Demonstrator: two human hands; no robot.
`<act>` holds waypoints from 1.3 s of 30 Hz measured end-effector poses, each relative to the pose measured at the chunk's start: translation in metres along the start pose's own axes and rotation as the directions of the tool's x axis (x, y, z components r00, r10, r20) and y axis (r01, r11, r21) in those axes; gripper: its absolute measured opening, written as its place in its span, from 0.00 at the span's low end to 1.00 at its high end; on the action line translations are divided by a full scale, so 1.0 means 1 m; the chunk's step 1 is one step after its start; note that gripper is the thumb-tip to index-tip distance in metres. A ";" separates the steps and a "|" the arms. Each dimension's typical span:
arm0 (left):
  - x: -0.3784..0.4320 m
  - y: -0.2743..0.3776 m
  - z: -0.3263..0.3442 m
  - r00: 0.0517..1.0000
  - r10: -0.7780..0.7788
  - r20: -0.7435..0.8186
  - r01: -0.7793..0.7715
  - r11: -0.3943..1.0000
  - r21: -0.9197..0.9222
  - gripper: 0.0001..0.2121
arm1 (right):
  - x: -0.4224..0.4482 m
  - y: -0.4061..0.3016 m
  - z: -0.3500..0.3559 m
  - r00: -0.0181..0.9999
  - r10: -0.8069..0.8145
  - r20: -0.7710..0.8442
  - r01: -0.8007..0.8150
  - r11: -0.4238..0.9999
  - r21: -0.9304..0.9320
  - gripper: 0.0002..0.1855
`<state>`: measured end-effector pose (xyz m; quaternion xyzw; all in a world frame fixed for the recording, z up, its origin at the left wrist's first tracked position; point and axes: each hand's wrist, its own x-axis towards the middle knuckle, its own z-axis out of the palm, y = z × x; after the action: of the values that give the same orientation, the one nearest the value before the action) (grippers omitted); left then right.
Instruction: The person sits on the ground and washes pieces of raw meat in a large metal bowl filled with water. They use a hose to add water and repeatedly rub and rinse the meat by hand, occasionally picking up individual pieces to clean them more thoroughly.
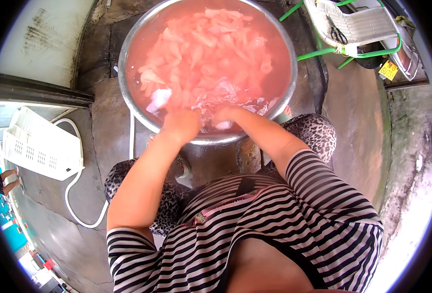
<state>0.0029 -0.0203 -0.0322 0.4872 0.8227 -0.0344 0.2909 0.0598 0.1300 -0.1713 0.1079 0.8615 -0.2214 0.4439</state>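
Observation:
A wide metal basin in front of me is full of cloudy pink-red water. Many soft, pale pieces, which look like raw meat or skin, are heaped in it. My left hand is at the near rim, its fingers curled and partly under the water. Beside it, my right hand dips into rippling water, with its fingertips hidden. A whitish piece lies just beyond my left hand, and another pale piece shows below my right. What either hand grips is unclear.
At the left, a white plastic crate stands near a white hose on the wet floor. Black-handled scissors lie on a green-framed woven chair at the upper right. A person's legs show at the far left.

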 end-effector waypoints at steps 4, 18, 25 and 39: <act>0.010 -0.003 -0.023 0.986 -0.128 -0.107 0.112 0.982 -0.149 0.18 | -0.036 -0.006 -0.032 0.945 -0.044 -0.325 0.309 0.455 0.835 0.22; 0.012 0.043 -0.028 0.908 -0.151 -0.390 -0.416 -0.220 -0.882 0.18 | -0.154 -0.037 -0.077 0.625 0.065 -0.778 0.744 -0.351 0.569 0.18; 0.022 0.044 -0.024 0.859 -0.225 -0.460 -0.490 -0.105 -0.865 0.15 | -0.159 -0.038 -0.080 0.718 -0.005 -0.696 0.649 -0.356 0.672 0.12; 0.033 0.058 -0.033 0.800 -0.345 -0.490 -0.539 -0.059 -0.840 0.11 | -0.150 -0.042 -0.080 0.574 0.173 -0.800 0.818 -0.162 0.552 0.10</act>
<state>0.0241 0.0472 -0.0093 0.1642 0.5806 0.7459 0.2822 0.0736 0.1326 0.0033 0.1924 0.5009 -0.8186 -0.2049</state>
